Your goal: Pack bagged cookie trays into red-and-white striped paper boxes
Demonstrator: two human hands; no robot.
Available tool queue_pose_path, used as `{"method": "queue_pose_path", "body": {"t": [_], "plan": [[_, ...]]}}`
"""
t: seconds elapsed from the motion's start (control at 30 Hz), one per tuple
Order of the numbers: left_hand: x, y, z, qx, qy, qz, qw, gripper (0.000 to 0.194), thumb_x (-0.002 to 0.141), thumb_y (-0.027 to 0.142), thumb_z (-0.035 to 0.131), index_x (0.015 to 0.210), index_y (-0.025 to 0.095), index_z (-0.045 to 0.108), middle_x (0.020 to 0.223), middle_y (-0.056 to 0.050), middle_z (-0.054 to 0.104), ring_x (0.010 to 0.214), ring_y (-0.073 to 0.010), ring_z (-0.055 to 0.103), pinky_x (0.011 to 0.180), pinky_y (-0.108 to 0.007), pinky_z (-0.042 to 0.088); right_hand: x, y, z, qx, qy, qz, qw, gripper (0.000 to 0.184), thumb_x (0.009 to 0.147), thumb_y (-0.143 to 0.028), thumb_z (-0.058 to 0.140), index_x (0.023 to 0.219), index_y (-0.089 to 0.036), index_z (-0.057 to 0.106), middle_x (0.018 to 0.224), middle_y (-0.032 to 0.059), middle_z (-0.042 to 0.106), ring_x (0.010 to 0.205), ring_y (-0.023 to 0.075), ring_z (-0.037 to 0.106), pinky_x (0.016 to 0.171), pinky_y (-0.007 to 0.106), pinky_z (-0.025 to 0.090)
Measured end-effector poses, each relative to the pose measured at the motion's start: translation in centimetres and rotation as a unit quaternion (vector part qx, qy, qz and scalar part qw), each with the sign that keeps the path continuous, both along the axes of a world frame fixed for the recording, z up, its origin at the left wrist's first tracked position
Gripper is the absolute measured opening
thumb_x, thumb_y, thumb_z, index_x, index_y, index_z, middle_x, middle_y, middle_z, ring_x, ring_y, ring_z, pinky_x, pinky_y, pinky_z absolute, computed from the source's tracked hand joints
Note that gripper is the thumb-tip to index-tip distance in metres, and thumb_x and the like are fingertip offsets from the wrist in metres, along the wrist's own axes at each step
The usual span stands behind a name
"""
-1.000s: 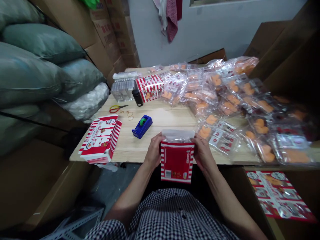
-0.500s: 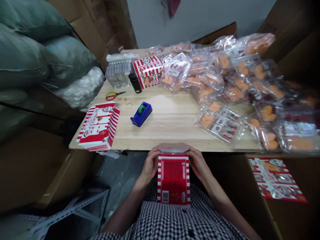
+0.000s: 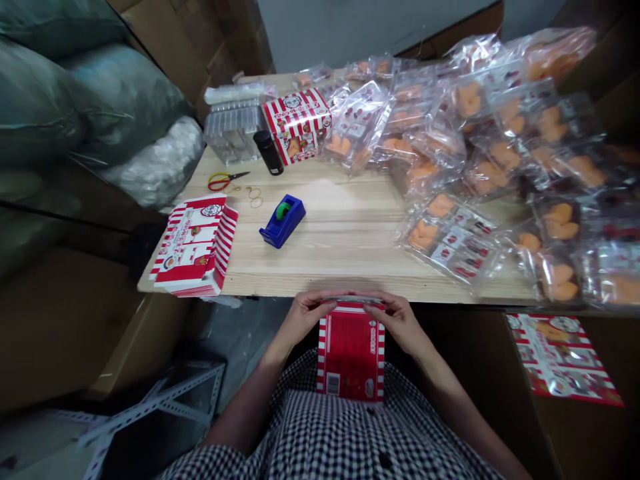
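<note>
A red box (image 3: 351, 353) with a striped red-and-white border and a barcode rests against my checked shirt, just below the table's front edge. My left hand (image 3: 306, 320) grips its upper left end, thumb on the printed face and fingers along the top edge. On the opposite upper corner, my right hand (image 3: 400, 321) holds it the same way. Both hands are closed on the box, their fingertips nearly meeting across its top. A thin pale edge shows between the thumbs; what it is I cannot make out.
On the wooden table (image 3: 340, 247) lie a blue tape dispenser (image 3: 283, 221), scissors (image 3: 223, 181), a black bottle (image 3: 269, 153) and a stack of flat striped cartons (image 3: 193, 247). Clear packs with orange pieces (image 3: 450, 233) cover the right side. A printed card (image 3: 565, 360) lies lower right.
My thumbs have come onto the printed face and my fingers have drawn together over the box's top edge. The clear piece that showed above it is now mostly covered. The view has shifted slightly.
</note>
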State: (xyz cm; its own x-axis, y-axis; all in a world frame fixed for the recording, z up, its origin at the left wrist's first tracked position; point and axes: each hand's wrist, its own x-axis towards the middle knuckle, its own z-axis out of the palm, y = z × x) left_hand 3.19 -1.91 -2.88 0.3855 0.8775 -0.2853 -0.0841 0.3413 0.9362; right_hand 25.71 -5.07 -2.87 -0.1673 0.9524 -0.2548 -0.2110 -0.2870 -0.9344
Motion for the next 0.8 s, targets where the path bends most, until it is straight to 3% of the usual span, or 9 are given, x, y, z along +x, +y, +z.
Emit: {"method": "queue_pose_path", "body": {"t": [0.17,0.33,0.53,0.67,0.8], "plan": [[-0.8,0.6,0.6,0.023,0.023,-0.057,0.998,0.023,0.085,0.032,0.07,0.103,0.021,0.08,0.108,-0.01,0.078,0.104,-0.0269,0.071,0.099,-0.038,0.05,0.5,-0.2,-0.4,0.032,-0.018,0.007,0.999,0.017,0.084,-0.036,0.073,0.096,-0.027,0.081,0.108,0.006,0.078,0.107,0.0264,0.07,0.101,0.043,0.05],[-1.3,2.2,2.1,0.047,0.036,-0.133,0.989,0.031,0.095,0.039,0.056,0.107,0.022,0.079,0.112,-0.01,0.077,0.107,-0.0277,0.07,0.101,-0.041,0.049,1.3,0.6,1.2,0.03,-0.034,0.049,0.998,0.02,0.085,-0.038,0.073,0.099,-0.027,0.08,0.103,0.0053,0.079,0.104,0.0251,0.071,0.098,0.042,0.052],[-0.2,4.0,4.1,0.07,0.036,-0.213,0.974,0.032,0.091,0.033,0.064,0.12,0.023,0.073,0.119,-0.011,0.074,0.108,-0.0264,0.069,0.093,-0.039,0.053,2.3,2.1,2.5,0.006,-0.025,0.09,0.996,0.02,0.084,-0.039,0.074,0.095,-0.025,0.08,0.103,0.005,0.079,0.097,0.0224,0.073,0.091,0.04,0.056],[0.1,4.4,3.8,0.057,0.05,-0.217,0.973,0.034,0.089,0.033,0.067,0.12,0.022,0.073,0.116,-0.01,0.075,0.102,-0.0242,0.07,0.09,-0.038,0.053,2.6,2.7,2.2,-0.037,0.005,0.118,0.992,0.031,0.079,-0.039,0.079,0.106,-0.025,0.078,0.106,0.0057,0.078,0.1,0.0233,0.072,0.094,0.042,0.054],[0.1,4.7,3.1,0.023,0.082,-0.214,0.973,0.034,0.087,0.035,0.069,0.118,0.02,0.074,0.108,-0.009,0.077,0.093,-0.0215,0.071,0.084,-0.033,0.053,2.5,3.1,1.6,-0.065,0.003,0.114,0.991,0.034,0.075,-0.04,0.082,0.103,-0.023,0.079,0.104,0.0069,0.079,0.094,0.0241,0.074,0.091,0.041,0.054]]}}
